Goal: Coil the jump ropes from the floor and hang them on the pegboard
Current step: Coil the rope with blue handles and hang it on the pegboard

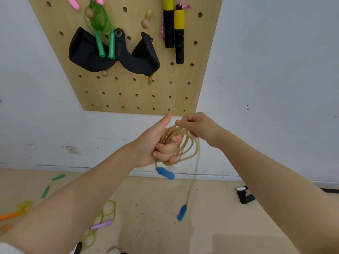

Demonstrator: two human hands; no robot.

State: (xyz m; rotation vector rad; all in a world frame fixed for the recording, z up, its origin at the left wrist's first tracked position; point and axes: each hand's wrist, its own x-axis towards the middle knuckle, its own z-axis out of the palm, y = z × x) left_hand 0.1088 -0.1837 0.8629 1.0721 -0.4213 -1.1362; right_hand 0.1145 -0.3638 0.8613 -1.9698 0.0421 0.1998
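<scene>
Left hand (157, 143): fingers curled round a bundle of loops of the tan rope (180, 143), thumb raised. Right hand (197, 126): pinching the top of the same loops, just right of the left.

Rope ends: one blue handle (165, 173) hangs just under the left fist; the other blue handle (182, 212) dangles lower on a loose tail, so coiling looks nearly finished, hanging not yet done.

Pegboard (128, 92), far, above: green rope (100, 28) and yellow-black handled rope (175, 32) already hung; a free wooden peg (146, 20) between them.

Floor (156, 208), near left: a purple-handled rope (101, 219), an orange-handled rope (12, 213) and green handles (52, 184) left to coil.
</scene>
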